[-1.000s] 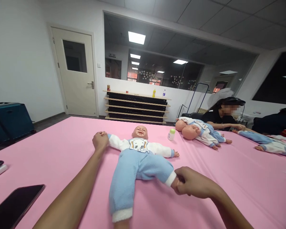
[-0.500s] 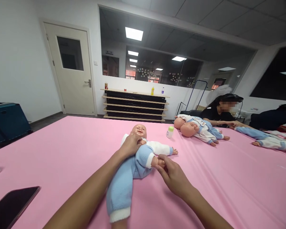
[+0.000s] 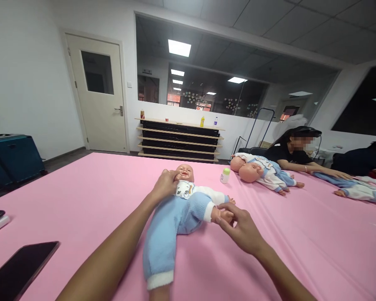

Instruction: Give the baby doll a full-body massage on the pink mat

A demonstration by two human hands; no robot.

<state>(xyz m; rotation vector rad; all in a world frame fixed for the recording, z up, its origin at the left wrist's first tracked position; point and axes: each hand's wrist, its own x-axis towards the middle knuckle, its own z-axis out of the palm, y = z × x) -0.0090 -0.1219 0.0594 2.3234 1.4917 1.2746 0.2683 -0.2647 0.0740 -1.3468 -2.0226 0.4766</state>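
A baby doll point(image 3: 166, 221) in a blue and white fleece outfit lies on its back, head away from me. An animal face is on its chest. My left hand point(image 3: 165, 184) is closed beside its chin, apparently around the doll's hand point(image 3: 178, 176), which is mostly hidden by my fingers. With thumb and fingers, my right hand point(image 3: 240, 225) grips the doll's foot point(image 3: 224, 215), and that leg is bent out to the right. The other leg stretches toward me. Behind my right hand, the doll's other arm point(image 3: 217, 195) lies outstretched.
The table has a pink cover point(image 3: 90, 200). A small green-capped bottle point(image 3: 224, 176) stands past the doll. More dolls point(image 3: 263, 169) lie at the right, where a person point(image 3: 296, 154) reaches toward another doll point(image 3: 363, 194). A phone point(image 3: 21, 267) lies at the near left.
My left hand has moved up and left toward the doll's face, uncovering the chest design. My right hand has drawn the foot farther right. The other person's hand has shifted right.
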